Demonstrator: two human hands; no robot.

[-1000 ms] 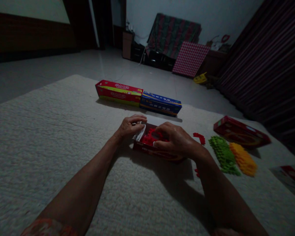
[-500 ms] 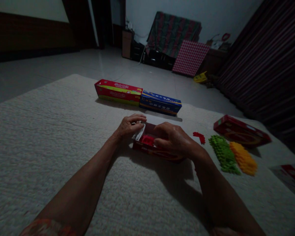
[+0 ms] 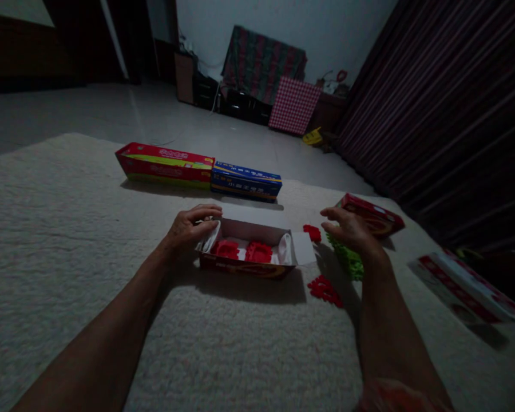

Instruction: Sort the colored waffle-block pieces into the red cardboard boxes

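Observation:
An open dark red cardboard box (image 3: 248,269) lies in front of me, its white lid flap (image 3: 253,214) folded back. Two red plastic pieces (image 3: 258,252) rest inside, with crumpled white lining at both ends. My left hand (image 3: 191,228) grips the box's left end between thumb and fingers. To the right, my right hand (image 3: 351,230) is raised with thumb and fingers apart and holds nothing. Below it are green interlocking pieces (image 3: 348,262), partly hidden by the hand and arm. One loose red piece (image 3: 312,233) lies beyond the box flap, and another red piece (image 3: 325,290) nearer me.
A red and yellow box (image 3: 167,166) and a blue box (image 3: 246,181) stand end to end behind the open box. Another red box (image 3: 371,214) stands behind my right hand. A white and red box (image 3: 463,289) lies at far right. Everything rests on a pale textured mat (image 3: 223,343).
My right hand has left the open box and moved right, over the green pieces, with its fingers parted. My left hand stays at the box's left end. The view has turned right.

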